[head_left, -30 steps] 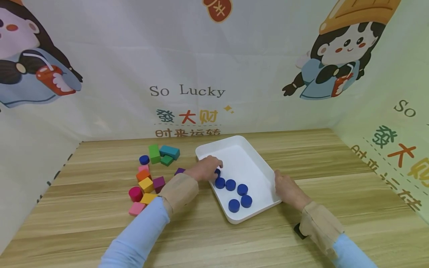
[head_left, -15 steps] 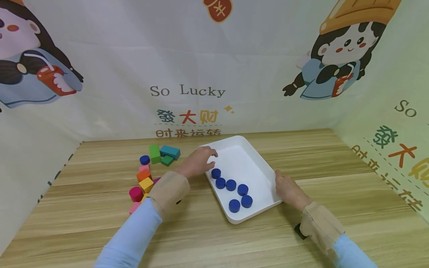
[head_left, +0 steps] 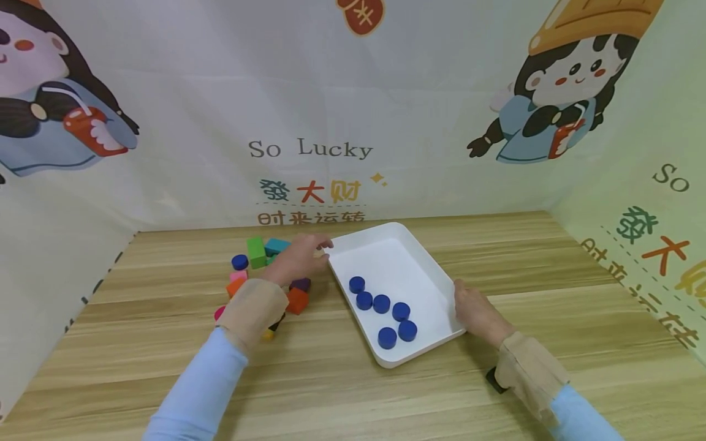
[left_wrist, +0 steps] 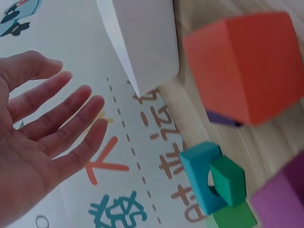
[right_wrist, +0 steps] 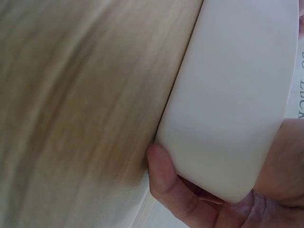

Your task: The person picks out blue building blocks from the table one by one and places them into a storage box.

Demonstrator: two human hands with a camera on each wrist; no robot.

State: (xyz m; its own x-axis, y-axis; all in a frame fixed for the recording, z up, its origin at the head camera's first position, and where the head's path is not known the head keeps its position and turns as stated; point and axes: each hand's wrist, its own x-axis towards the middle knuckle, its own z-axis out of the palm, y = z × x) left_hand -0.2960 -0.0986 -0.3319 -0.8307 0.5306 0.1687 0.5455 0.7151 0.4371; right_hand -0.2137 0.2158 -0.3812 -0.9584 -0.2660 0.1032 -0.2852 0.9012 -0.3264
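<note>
A white tray (head_left: 405, 263) lies at an angle on the table, with several blue discs (head_left: 381, 304) in its near-left part. My right hand (head_left: 478, 312) grips the tray's right side; in the right wrist view its fingers (right_wrist: 164, 173) curl against the white wall. My left hand (head_left: 298, 260) is held above the loose blocks, just left of the tray's far-left corner. In the left wrist view its fingers (left_wrist: 78, 111) are spread, relaxed and holding nothing. One more blue disc (head_left: 239, 262) lies outside the tray, at the far left of the blocks.
Loose coloured blocks lie left of the tray, partly hidden by the left arm. Among them are a light green block (head_left: 256, 252), a teal block (head_left: 276, 246), an orange-red block (head_left: 298, 301) and a pink one (head_left: 239, 275). A printed cloth (head_left: 430, 153) hangs behind the table (head_left: 342, 392).
My left hand has let go of a blue disc in the tray, then lifted and moved left, out over the loose blocks. My right hand has kept its grip on the tray.
</note>
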